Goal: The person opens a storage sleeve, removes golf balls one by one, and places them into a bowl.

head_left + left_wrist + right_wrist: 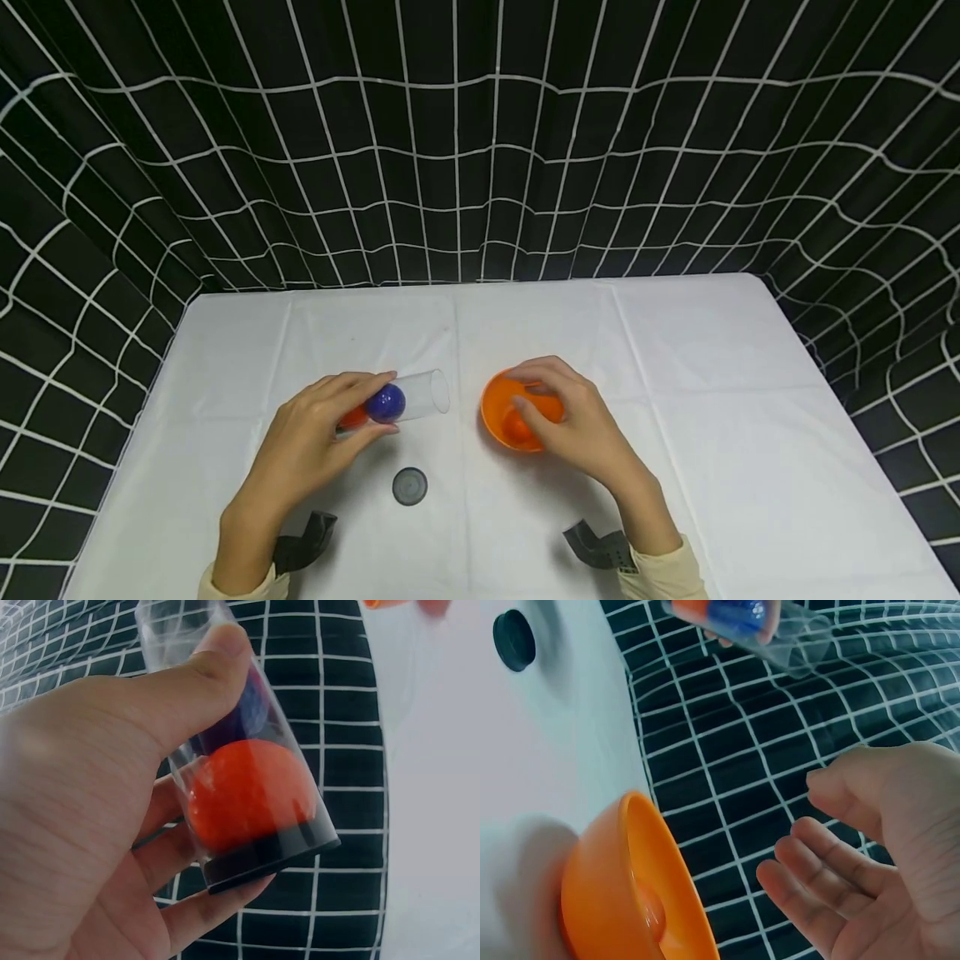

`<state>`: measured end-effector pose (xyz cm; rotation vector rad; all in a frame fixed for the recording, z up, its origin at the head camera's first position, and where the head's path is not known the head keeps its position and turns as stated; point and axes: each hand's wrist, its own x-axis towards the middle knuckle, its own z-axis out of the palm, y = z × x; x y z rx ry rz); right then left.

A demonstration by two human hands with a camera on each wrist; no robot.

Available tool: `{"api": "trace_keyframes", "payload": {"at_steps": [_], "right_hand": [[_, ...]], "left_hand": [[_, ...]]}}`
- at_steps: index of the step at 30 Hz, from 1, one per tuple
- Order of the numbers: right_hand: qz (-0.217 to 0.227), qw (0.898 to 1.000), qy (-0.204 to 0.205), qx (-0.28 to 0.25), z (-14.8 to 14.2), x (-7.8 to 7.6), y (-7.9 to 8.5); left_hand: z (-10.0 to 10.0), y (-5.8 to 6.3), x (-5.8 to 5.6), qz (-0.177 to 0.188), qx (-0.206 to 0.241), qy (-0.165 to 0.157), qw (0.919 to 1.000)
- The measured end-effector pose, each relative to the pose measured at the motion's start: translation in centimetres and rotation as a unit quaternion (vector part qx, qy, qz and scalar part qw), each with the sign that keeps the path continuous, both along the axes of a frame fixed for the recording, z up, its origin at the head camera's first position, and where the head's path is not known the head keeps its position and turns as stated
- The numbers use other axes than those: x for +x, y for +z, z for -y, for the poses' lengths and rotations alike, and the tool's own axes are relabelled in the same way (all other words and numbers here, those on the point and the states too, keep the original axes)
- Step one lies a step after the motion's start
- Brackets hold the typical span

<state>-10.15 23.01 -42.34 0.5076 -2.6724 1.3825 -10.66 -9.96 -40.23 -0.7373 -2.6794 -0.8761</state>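
Note:
My left hand (303, 437) grips a clear plastic tube (423, 393), tilted above the table with its open end to the right. Inside the tube, a red-orange ball (251, 793) lies against the dark closed end, and a blue ball (386, 403) follows it, partly behind the thumb in the left wrist view. Over an orange bowl (492, 410) hovers my right hand (577, 421), fingers loosely bent and holding nothing. An orange ball (516, 426) rests in that bowl, partly covered by the right hand in the head view.
A round dark grey cap (409, 486) lies on the white-covered table (540, 325) between the two forearms. Black cloth with white netting (480, 167) rises behind the table and along both sides. Dark straps or mounts (306, 542) sit at the wrists.

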Motion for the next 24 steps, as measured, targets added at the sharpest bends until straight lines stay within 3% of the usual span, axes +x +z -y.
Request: {"api": "trace_keyframes", "payload": {"at_steps": [12,19,24], "right_hand": [[0.039,0.996,0.033,-0.071,1.2,0.1,0.1],[0.068,0.991,0.045,-0.104,2.1,0.5,0.0],[0.089,0.98,0.063,-0.164,3.2,0.5,-0.1]], "left_hand": [[-0.1,-0.1,0.2,0.006,-0.011,0.004,0.9999],[-0.5,-0.3,0.2,-0.03,-0.016,-0.008,0.9994],[-0.5,0.2,0.1,-0.065,-0.024,-0.017,0.9974]]}}
